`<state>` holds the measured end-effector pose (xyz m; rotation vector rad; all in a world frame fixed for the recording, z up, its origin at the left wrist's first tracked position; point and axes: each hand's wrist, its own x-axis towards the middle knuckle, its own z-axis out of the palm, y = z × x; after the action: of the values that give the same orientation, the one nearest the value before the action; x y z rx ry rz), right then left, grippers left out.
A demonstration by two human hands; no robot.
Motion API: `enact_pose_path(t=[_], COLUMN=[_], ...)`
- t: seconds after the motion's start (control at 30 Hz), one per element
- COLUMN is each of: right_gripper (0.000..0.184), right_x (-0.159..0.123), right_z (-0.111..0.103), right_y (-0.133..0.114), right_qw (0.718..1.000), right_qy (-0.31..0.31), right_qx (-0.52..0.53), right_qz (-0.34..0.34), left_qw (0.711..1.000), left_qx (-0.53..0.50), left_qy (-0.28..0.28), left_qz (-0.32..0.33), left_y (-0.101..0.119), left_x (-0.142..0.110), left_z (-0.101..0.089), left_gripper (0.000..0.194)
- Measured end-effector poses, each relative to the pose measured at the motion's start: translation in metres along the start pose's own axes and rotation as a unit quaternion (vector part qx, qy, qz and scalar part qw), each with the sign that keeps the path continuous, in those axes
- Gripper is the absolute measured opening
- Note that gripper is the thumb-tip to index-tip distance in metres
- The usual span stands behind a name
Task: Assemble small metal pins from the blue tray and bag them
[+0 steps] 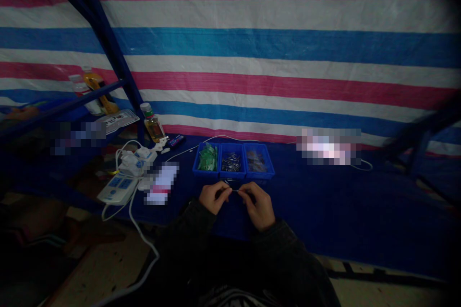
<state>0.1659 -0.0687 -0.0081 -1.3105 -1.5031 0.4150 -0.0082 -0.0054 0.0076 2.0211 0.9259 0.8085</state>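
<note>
1. Pink, white and blue striped woven tarpaulin (230,48) fills the background, with a dark blue metal shelf frame (104,43) rising at the left.
2. Dark blue cloth (324,206) covers the work surface in front of the person.
3. Three rectangular blue plastic trays (233,160) stand side by side just beyond the hands. The left one holds green packets, the middle one loose metal pins, and the right one small brownish pieces that are hard to make out.
4. Both forearms, in dark sleeves (183,223), angle inward, bringing the left hand (214,196) and right hand (257,205) close together, knuckles up, below the middle tray.
5. White power strips (117,190) with blue panels lie to the left; their writing is unreadable.
6. A clear bottle of amber liquid (154,124) stands near the shelf post; its label is unreadable too.
7. A thin metal pin (235,191) sits in a narrow pinch between both hands' fingertips (229,191), just in front of the trays.
</note>
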Motion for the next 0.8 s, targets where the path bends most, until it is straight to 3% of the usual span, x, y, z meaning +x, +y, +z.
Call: enact_pose_path(t=[0.3, 0.8], right_gripper=[0.012, 0.014], right_x=[0.0005, -0.0003], right_z=[0.0005, 0.0011], right_y=[-0.0052, -0.0036], right_qw=[0.999, 0.999], right_qy=[-0.023, -0.046], right_qx=[0.023, 0.016], right_qz=[-0.021, -0.003], left_qw=[0.998, 0.998], left_qx=[0.005, 0.019], left_qy=[-0.058, -0.048], left_qz=[0.014, 0.025], left_y=[0.0013, 0.0001], left_x=[-0.0013, -0.0018], left_z=[0.0006, 0.0009], left_gripper=[0.023, 0.023])
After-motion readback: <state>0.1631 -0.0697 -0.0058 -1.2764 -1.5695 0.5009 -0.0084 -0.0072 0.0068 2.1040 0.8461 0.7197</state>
